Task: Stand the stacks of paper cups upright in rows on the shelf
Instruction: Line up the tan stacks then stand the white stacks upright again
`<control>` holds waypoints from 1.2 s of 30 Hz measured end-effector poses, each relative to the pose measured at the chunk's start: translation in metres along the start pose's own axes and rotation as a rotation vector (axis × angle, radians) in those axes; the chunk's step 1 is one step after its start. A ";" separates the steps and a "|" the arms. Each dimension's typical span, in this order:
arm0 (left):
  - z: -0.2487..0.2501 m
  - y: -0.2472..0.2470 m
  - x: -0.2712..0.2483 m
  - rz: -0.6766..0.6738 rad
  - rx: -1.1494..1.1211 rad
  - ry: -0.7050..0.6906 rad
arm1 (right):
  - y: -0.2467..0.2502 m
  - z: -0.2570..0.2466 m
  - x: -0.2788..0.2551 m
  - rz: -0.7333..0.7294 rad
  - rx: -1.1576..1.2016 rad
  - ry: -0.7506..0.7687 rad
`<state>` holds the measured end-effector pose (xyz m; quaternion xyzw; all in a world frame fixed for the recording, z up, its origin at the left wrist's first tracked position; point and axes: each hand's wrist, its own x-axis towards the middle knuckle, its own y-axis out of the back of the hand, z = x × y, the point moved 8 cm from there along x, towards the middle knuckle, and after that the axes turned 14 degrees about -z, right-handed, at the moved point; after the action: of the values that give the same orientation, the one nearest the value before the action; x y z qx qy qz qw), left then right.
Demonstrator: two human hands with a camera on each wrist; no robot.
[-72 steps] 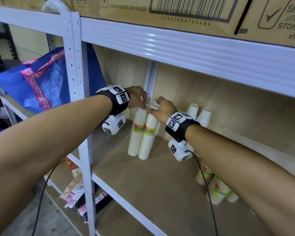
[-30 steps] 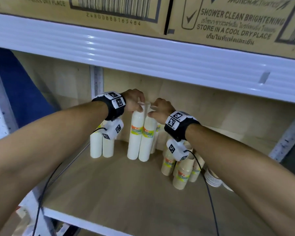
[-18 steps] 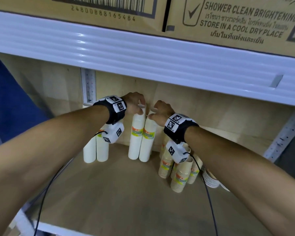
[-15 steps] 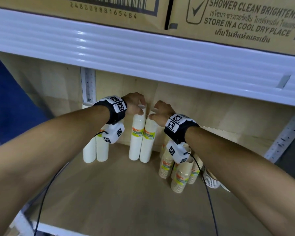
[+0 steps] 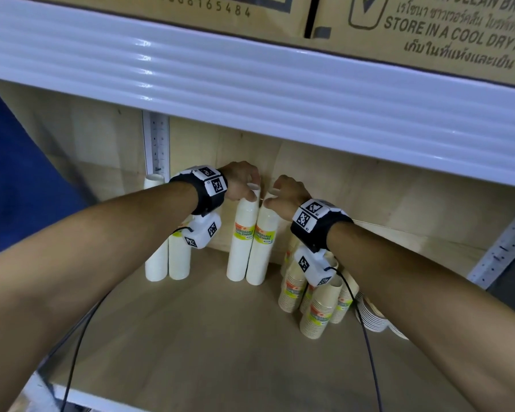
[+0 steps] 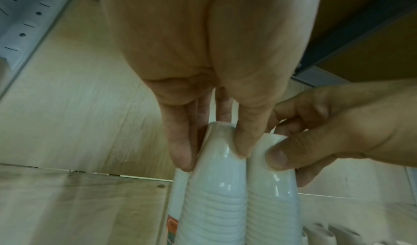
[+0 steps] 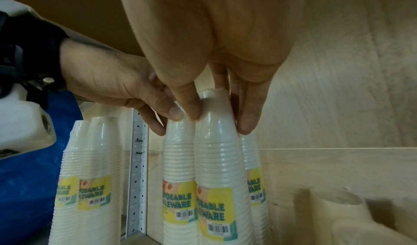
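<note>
Two tall white paper-cup stacks stand upright side by side at the back of the wooden shelf (image 5: 220, 352). My left hand (image 5: 252, 193) pinches the top of the left stack (image 5: 241, 248). My right hand (image 5: 272, 199) pinches the top of the right stack (image 5: 262, 251). The left wrist view shows my left hand (image 6: 212, 141) with thumb and fingers around its stack (image 6: 214, 204), and the right wrist view shows my right hand (image 7: 218, 118) on its stack (image 7: 218, 159). A third stack (image 7: 251, 152) stands just behind.
Two more white stacks (image 5: 167, 260) stand at the left by the metal post (image 5: 156, 144). Several brown cup stacks (image 5: 315, 313) and a pile of lids (image 5: 372, 318) crowd the right. The white beam (image 5: 250, 84) hangs low above; a blue bag (image 5: 18, 173) is left.
Both hands have kept hold of the tops of the two middle stacks, which stay in place. Only my head view has swung right and then dipped.
</note>
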<state>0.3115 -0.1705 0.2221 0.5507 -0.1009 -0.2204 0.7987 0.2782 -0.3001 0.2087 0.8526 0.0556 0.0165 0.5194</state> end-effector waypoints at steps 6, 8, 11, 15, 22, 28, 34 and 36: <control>0.002 0.007 -0.004 -0.038 -0.027 0.024 | 0.008 -0.011 -0.001 0.009 -0.038 -0.024; 0.002 0.016 -0.008 -0.015 -0.009 0.030 | 0.015 -0.019 -0.003 0.020 -0.055 -0.005; 0.002 0.033 -0.018 0.012 0.028 0.056 | 0.029 -0.037 -0.007 0.027 -0.117 0.050; -0.014 0.051 -0.027 0.002 0.011 0.120 | 0.039 -0.064 -0.011 0.010 -0.099 0.098; -0.054 0.088 -0.062 0.101 0.068 0.257 | 0.023 -0.104 -0.008 -0.062 -0.051 0.180; -0.086 0.099 -0.096 0.145 0.108 0.338 | -0.001 -0.144 -0.004 -0.035 -0.076 0.301; -0.114 0.088 -0.115 0.143 0.108 0.427 | -0.033 -0.168 0.002 -0.111 -0.052 0.370; -0.124 0.080 -0.118 0.132 0.091 0.445 | -0.044 -0.174 0.006 -0.140 -0.055 0.373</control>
<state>0.2764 0.0114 0.2594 0.6133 0.0322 -0.0359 0.7884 0.2660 -0.1257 0.2491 0.8142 0.2097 0.1395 0.5230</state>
